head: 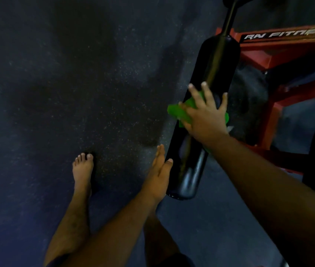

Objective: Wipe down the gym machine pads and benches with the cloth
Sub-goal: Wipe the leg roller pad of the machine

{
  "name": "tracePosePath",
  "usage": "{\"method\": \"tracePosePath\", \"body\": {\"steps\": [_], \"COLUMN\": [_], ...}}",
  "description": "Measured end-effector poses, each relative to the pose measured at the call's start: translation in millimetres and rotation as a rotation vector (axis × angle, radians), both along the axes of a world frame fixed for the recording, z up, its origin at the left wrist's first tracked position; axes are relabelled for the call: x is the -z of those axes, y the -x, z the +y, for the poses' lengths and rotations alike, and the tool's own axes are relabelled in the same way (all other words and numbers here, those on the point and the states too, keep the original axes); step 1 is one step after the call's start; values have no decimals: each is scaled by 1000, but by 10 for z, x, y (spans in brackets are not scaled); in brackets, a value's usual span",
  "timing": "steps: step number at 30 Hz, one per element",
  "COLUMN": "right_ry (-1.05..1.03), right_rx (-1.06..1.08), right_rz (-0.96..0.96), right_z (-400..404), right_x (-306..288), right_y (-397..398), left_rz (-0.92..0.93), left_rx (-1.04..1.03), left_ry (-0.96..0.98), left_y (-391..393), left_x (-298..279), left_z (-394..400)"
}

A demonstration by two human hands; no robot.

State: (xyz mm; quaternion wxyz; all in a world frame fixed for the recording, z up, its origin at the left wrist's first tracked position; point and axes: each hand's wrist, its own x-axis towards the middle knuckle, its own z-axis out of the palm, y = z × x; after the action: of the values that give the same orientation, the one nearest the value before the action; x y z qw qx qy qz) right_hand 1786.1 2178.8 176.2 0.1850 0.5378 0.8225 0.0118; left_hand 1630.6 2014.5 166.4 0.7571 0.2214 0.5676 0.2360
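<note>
Spread fingers (206, 93) of the right hand (204, 116) press the green cloth (179, 112) flat against the black roller pad (214, 70), midway along it. Beside the pad's near end, the left hand (160, 174) steadies it with straight fingers. Wiping hard could spin the pad, bunching the cloth.

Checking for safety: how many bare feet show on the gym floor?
1 clearly: a bare foot at lower left on the dark floor. The other foot is hidden behind the left hand and forearm.
</note>
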Motion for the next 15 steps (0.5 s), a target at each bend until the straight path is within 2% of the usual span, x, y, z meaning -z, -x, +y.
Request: {"method": "tracePosePath", "body": {"steps": [3,7,11,13,15], "right_ry": [-33,61,60,29,-8], "right_rx": [281,254,80,138,283], "right_rz": [63,146,115,124,157], "right_z": [-271,-1085,-164,483,1031], "right_x": [-32,-63,17,84,90], "right_y": [109,13,-188,-171,-134], "left_rz": [7,53,30,64,96], "left_rx": [14,47,76,157,233], "left_ry": [-52,-114,-138,-196,-256], "left_y": [-34,-27,-119,-185,-253], "left_x": [-77,-116,-31,24,58], "left_z": [209,472,576,619,663]}}
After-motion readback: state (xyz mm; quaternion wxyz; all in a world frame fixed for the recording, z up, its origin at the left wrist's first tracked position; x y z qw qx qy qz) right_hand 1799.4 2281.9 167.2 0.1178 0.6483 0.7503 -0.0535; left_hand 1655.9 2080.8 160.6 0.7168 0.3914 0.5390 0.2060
